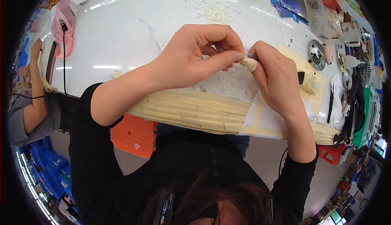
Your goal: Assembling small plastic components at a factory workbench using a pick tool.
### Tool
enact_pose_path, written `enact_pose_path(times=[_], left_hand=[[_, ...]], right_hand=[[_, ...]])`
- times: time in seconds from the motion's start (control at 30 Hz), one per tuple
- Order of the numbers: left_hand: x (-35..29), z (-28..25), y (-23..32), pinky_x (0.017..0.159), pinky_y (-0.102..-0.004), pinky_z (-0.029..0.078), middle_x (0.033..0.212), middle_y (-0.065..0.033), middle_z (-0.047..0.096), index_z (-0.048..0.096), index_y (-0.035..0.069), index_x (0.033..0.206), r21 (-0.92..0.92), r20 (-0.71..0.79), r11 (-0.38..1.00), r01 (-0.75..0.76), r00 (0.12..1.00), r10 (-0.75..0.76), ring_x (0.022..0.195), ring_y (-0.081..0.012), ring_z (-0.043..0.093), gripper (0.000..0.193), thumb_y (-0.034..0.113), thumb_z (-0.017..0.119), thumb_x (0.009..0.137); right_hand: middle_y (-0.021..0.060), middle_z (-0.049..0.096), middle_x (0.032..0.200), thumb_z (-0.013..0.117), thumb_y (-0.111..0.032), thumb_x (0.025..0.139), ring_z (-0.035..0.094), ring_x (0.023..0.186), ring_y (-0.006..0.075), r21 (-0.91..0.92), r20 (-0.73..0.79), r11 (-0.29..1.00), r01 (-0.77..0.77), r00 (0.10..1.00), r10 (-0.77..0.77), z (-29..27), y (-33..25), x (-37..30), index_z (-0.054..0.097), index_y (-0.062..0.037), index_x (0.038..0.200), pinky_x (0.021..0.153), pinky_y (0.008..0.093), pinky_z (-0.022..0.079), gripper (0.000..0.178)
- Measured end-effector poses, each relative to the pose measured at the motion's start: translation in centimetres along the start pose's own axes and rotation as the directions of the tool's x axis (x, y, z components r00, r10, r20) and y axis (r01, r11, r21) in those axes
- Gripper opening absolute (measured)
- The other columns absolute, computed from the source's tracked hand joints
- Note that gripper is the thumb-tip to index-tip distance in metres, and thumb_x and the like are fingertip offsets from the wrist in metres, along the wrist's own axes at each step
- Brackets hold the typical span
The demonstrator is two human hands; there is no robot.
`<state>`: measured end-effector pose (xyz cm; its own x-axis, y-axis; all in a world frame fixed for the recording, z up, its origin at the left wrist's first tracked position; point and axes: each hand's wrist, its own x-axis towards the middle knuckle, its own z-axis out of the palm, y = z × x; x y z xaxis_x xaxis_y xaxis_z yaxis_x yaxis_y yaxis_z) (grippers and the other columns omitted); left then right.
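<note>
Above the near part of the white table [126, 33], my two hands meet fingertip to fingertip. My left hand [195, 56] is closed in a pinch of thumb and forefinger; whatever sits between them is too small to name. Closed as well, my right hand [277, 72] grips a small grey metal piece [252, 55], mostly hidden by its fingers. Pale tape [250, 64] wraps the right thumb. Below the fingertips lies a loose scatter of tiny white pieces [229, 80]. A denser heap of similar white bits [216, 13] sits farther back.
Yellowish tape [191, 109] covers the table's front edge. To the right stand a round metal dish [316, 54] of dark green bits and a white bottle [353, 61]. A pink mesh item [64, 19] with a cable lies left, near another person's arm [36, 78].
</note>
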<state>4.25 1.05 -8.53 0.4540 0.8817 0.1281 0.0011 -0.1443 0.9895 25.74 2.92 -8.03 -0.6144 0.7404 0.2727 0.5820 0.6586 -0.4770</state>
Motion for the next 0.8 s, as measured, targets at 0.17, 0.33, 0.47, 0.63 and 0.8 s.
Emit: enact_pose_path(times=[0.17,0.33,0.47,0.63,0.8], left_hand=[[0.0,0.03,-0.11,0.071,-0.0239,0.054,0.09,-0.0055,0.064,0.063,-0.004,0.097,0.124,-0.018,0.988,-0.093,0.995,0.096,0.078,-0.0107,0.061,0.008,-0.001,0.057,0.093],[0.09,-0.12,-0.27,0.069,-0.0241,0.054,0.088,-0.0068,0.065,0.063,-0.004,0.096,0.229,-0.002,0.958,-0.173,0.984,0.178,0.077,-0.0122,0.062,0.008,-0.004,0.057,0.09],[0.11,-0.1,-0.34,0.067,-0.0236,0.054,0.087,-0.0065,0.065,0.063,-0.004,0.094,0.258,-0.005,0.945,-0.203,0.977,0.211,0.075,-0.0117,0.063,0.008,-0.005,0.058,0.089],[0.13,-0.09,-0.14,0.067,-0.0229,0.053,0.084,-0.0058,0.065,0.064,-0.003,0.093,0.318,-0.005,0.917,-0.242,0.966,0.257,0.074,-0.0109,0.063,0.007,-0.006,0.059,0.088],[0.18,-0.15,-0.16,0.067,-0.0228,0.053,0.084,-0.0055,0.065,0.063,-0.003,0.093,0.315,0.007,0.913,-0.258,0.963,0.269,0.074,-0.0107,0.062,0.006,-0.004,0.06,0.089]], right_hand=[[0.0063,0.058,0.074,0.064,-0.02,0.087,0.059,0.065,0.0292,-0.017,0.008,1.0,0.004,1.0,-0.004,-0.05,-0.06,0.02,0.052,-0.0078,0.089,0.054,0.0381,0.045,0.017],[0.0061,0.058,0.074,0.064,-0.02,0.087,0.059,0.065,0.029,-0.014,0.012,1.0,0.009,1.0,-0.009,-0.17,-0.13,0.05,0.053,-0.0079,0.088,0.054,0.0381,0.045,0.016],[0.0059,0.057,0.073,0.064,-0.02,0.087,0.058,0.064,0.029,-0.013,0.014,1.0,0.016,1.0,-0.016,-0.18,-0.09,0.04,0.053,-0.0082,0.087,0.053,0.038,0.044,0.016],[0.0059,0.055,0.071,0.064,-0.02,0.086,0.056,0.063,0.0291,-0.008,0.025,1.0,0.026,0.999,-0.026,-0.19,-0.12,0.05,0.053,-0.0086,0.087,0.053,0.0383,0.044,0.016],[0.0059,0.055,0.07,0.065,-0.019,0.086,0.056,0.063,0.0292,-0.005,0.026,1.0,0.029,0.999,-0.029,-0.11,-0.08,0.0,0.053,-0.0087,0.086,0.053,0.0386,0.043,0.016]])
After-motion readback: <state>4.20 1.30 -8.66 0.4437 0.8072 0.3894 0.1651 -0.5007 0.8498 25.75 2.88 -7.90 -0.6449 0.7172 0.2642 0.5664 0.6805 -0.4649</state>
